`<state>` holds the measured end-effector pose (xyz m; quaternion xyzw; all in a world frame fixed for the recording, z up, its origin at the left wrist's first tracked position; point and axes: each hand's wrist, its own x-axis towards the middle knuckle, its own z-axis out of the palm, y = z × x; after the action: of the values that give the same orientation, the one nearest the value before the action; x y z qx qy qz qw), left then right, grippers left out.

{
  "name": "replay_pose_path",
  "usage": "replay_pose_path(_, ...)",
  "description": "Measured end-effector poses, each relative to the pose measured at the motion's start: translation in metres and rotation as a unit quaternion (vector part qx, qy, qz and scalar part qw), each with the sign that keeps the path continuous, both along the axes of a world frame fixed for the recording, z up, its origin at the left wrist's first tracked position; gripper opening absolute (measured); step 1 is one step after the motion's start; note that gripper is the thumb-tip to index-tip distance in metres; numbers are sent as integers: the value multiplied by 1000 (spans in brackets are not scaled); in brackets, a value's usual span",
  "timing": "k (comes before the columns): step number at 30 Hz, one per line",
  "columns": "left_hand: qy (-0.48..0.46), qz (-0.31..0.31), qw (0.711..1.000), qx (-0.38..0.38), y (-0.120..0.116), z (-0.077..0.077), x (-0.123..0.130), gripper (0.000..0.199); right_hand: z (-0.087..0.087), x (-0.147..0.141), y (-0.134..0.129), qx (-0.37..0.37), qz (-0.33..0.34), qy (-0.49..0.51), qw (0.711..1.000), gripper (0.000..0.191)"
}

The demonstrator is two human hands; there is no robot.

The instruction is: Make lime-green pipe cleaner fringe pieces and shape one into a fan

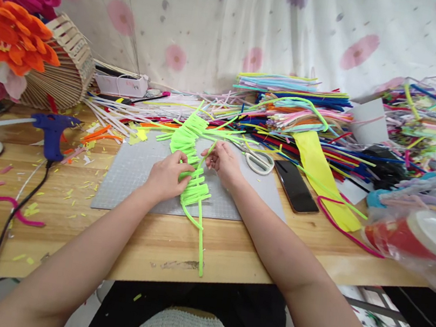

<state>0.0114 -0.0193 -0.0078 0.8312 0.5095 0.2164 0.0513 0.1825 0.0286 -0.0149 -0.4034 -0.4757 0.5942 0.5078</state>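
Wooden table; grey mat atop

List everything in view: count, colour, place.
Ribbed fuzzy-stem piece: 1, lime green, centre
Flat gridded mat: 1, grey, under piece
Loop-handled scissors: 1, off-white, mat's back right
Flat phone: 1, black, beside mat
Flat strip: 1, yellow, beside phone
Fuzzy stems: many, multicoloured, back and right
Glue gun: 1, blue, left
Petalled flowers: several, multicoloured, upper left
Slatted basket: 1, tan, beside flowers
Oblong box: 1, whitish, back left
Small scraps: many, mostly yellow, left
Plastic-wrapped cylinder: 1, red, right
Wooden table: 1, brown, underneath
Floral curtain: 1, white, behind
Left hand: 1, gripping piece
Right hand: 1, at piece's right
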Motion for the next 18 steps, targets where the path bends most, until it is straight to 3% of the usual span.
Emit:
replay_pose_path(3,7,19,1000,-15,0,0,1,22,0,-2,-5,-2,123,-30,992,29)
replay_pose_path(5,5,17,1000,-24,-1,0,2,22,-2,-3,-5,-12,150,-45,988,31)
replay_pose_path(7,-1,4,999,-35,-1,1,2,24,-4,-2,-3,-14,121,-56,991,30)
replay_pose_path(12,1,-7,998,-56,1,-2,2,43,-7,1,3,5,-26,-70,997,27)
replay_pose_path(18,-16,22,999,-29,4,-6,2,34,-6,3,5,2,-109,-60,992,27)
